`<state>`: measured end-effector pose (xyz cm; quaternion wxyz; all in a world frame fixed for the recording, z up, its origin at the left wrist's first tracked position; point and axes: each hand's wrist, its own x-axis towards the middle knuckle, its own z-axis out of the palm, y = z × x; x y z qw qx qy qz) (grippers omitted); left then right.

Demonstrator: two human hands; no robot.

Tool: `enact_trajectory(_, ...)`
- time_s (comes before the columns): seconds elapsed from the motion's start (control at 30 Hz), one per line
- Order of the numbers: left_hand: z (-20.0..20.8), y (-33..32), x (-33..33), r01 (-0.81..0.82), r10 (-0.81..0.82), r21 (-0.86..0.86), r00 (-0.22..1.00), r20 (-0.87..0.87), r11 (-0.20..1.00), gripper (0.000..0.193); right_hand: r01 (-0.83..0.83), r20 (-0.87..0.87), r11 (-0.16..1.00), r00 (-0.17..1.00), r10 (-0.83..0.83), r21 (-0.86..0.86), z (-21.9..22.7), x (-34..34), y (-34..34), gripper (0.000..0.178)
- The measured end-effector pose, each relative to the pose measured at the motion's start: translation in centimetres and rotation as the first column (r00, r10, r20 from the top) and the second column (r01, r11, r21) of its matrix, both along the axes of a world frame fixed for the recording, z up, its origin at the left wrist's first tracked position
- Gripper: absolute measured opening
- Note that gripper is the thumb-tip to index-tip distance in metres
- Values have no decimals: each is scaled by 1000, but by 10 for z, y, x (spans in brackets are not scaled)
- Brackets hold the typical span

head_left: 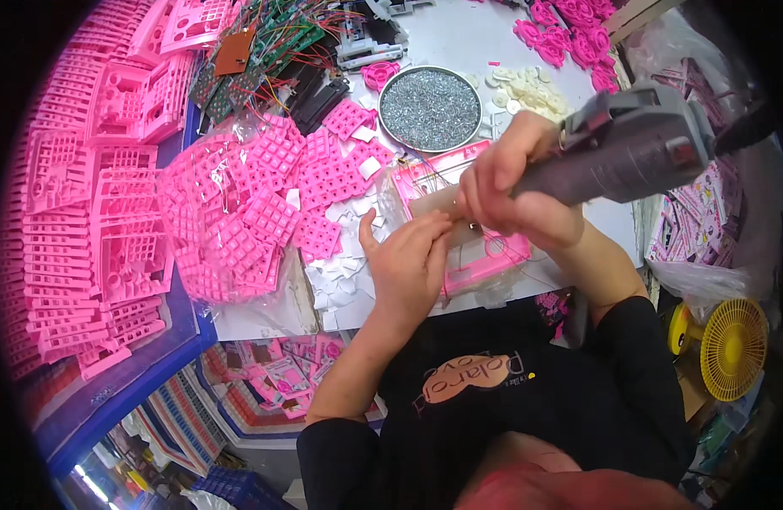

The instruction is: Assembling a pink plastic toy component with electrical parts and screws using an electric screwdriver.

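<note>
My right hand (519, 183) is wrapped round the dark grey body of an electric screwdriver (617, 161), which lies slanted across my view. Its tip is hidden behind my fingers, over a pink plastic casing (512, 249) on the table in front of me. Thin wires and brownish flat parts show inside the casing. My left hand (413, 263) rests on the casing's left side, its fingers stretched toward the screwdriver and its thumb held apart. Whether a small part lies under those fingertips is hidden. Just beyond the casing stands a round dish (382, 110) full of small metal screws (431, 106).
Pink keypads (268, 217), some in a clear bag, and white pieces (336, 276) lie left of the casing. Wired circuit boards (277, 51) are heaped behind. Pink casings (102, 212) are stacked far left. Cream discs (527, 92) lie back right; a yellow fan (733, 348) stands right.
</note>
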<state>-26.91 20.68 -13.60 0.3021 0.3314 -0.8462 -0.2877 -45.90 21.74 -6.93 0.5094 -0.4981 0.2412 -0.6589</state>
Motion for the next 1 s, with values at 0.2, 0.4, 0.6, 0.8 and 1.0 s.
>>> enact_trajectory(0.2, -4, -1, -6, 23, -22, 9, 997, -78, 1000, 12, -29, 29, 999, 999, 28, 39, -6, 5, 14, 30)
enact_trajectory(0.4, 26, -62, -28, 328, -311, 71, 933, -180, 942, 11, 61, -5, 994, 998, -61, 88, -7, -13, 14, 31)
enact_trajectory(0.6, -4, -152, -76, -25, 221, -407, 869, 442, 913, 14, 31, -95, 988, 995, -17, 150, -13, 0, 12, 27)
enact_trajectory(0.8, -14, -155, -80, -49, 173, -435, 953, 250, 899, 16, -52, -58, 984, 996, 63, 169, -18, 14, 23, 27)
enact_trajectory(1.0, -24, -158, -83, -61, 231, -482, 925, 300, 874, 25, -66, -144, 986, 986, 89, 155, -23, 20, 26, 24)
